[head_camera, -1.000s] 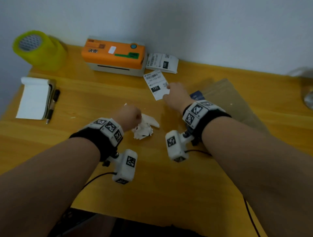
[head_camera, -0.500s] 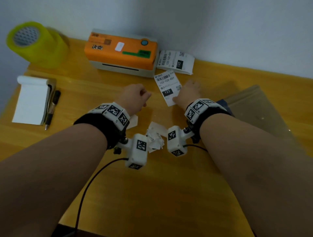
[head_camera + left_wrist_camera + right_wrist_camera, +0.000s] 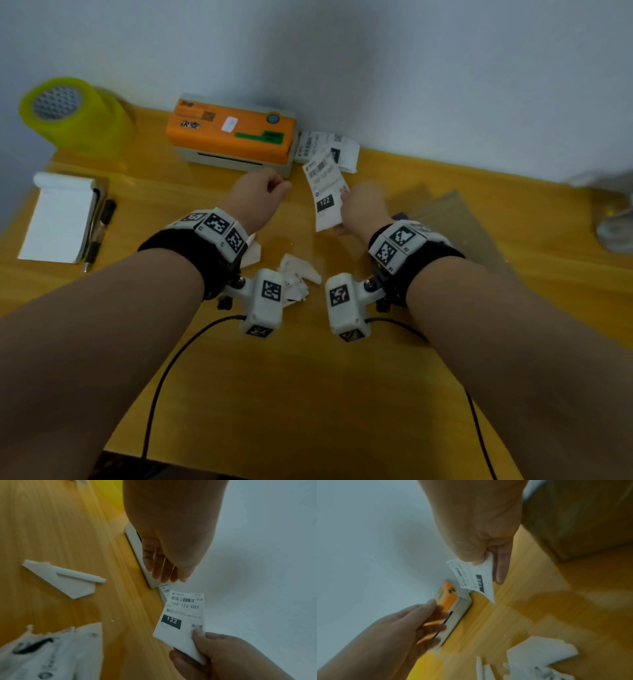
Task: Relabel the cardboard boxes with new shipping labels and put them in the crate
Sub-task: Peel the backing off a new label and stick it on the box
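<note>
My right hand [image 3: 343, 199] pinches a white shipping label [image 3: 324, 192] printed "122" by its lower right corner and holds it upright above the table. The left wrist view shows the thumb on the label [image 3: 183, 615]; in the right wrist view the label [image 3: 471, 577] hangs from the pinch. My left hand [image 3: 279, 187] hovers beside the label, in front of the printer, fingers loosely bent [image 3: 163, 568] and holding nothing. A flattened brown cardboard box [image 3: 445, 222] lies to the right of my right wrist. No crate is in view.
An orange label printer [image 3: 233, 133] stands against the wall with more printed labels [image 3: 342, 150] beside it. Torn label scraps [image 3: 298, 274] lie between my wrists. A yellow tape roll [image 3: 72, 116], a notepad [image 3: 58, 216] and a pen [image 3: 99, 236] sit at the left.
My left hand has left the torn scraps and moved forward, up beside the label. My right hand has kept hold of the label and tilted it more upright.
</note>
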A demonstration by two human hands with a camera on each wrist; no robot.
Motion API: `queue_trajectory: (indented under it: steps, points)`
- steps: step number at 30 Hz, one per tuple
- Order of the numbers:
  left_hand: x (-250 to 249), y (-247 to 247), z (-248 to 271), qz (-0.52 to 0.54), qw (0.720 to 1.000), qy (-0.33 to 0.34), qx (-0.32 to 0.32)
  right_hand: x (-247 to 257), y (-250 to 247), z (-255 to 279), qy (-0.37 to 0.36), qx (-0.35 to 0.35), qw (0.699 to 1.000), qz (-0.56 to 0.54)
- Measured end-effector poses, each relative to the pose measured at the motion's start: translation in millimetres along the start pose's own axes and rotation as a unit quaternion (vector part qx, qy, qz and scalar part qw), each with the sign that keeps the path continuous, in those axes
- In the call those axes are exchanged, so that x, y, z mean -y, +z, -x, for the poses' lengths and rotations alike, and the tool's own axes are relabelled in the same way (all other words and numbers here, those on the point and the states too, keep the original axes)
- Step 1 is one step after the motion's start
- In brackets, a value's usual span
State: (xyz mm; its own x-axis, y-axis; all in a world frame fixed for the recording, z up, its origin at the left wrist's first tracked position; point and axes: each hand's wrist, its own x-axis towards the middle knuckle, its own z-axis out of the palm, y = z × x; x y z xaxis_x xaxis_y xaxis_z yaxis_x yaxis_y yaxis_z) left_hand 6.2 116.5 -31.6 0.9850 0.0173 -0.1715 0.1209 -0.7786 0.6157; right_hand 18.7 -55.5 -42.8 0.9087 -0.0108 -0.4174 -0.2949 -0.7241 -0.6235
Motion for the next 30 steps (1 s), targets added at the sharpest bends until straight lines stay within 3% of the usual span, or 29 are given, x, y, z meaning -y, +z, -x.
queue_trajectory:
  steps: [3,7,9,13,16,20,22,25,30]
  points:
    - [-24.2,-6.0,1.7,0.049,0.998,0.01,-0.032,-2.5,-23.0,25.7,-0.046,-0.026,0.998,0.038]
    - [-60.3,-13.4,14.2,0.126,0.991,0.032,-0.012,-17.5,-59.1,57.9,-0.105,-0.042,0.991,0.077]
    - [-76.9,-17.2,22.2,0.134,0.989,0.058,-0.003,-28.7,-76.8,71.4,-0.109,-0.035,0.988,0.106]
    - [-106.0,-19.3,39.5,0.174,0.979,0.093,0.052,-50.8,-102.5,89.3,-0.101,-0.073,0.99,0.063]
    - [-126.5,-14.9,50.6,0.18,0.978,0.094,0.048,-54.2,-112.0,105.5,-0.122,-0.202,0.965,0.116]
    - [-153.9,-3.0,66.7,0.243,0.963,0.106,0.042,-44.8,-120.1,126.3,-0.245,-0.363,0.896,0.076]
    - [-164.7,3.1,75.7,0.307,0.944,0.105,0.061,-41.7,-119.9,131.5,-0.291,-0.324,0.9,0.015]
    - [-172.7,11.6,85.9,0.364,0.92,0.109,0.091,-45.3,-118.4,141.8,-0.275,-0.224,0.931,-0.09]
    - [-172.8,19.3,95.0,0.374,0.911,0.119,0.13,-58.7,-123.8,147.4,-0.232,-0.192,0.928,-0.221]
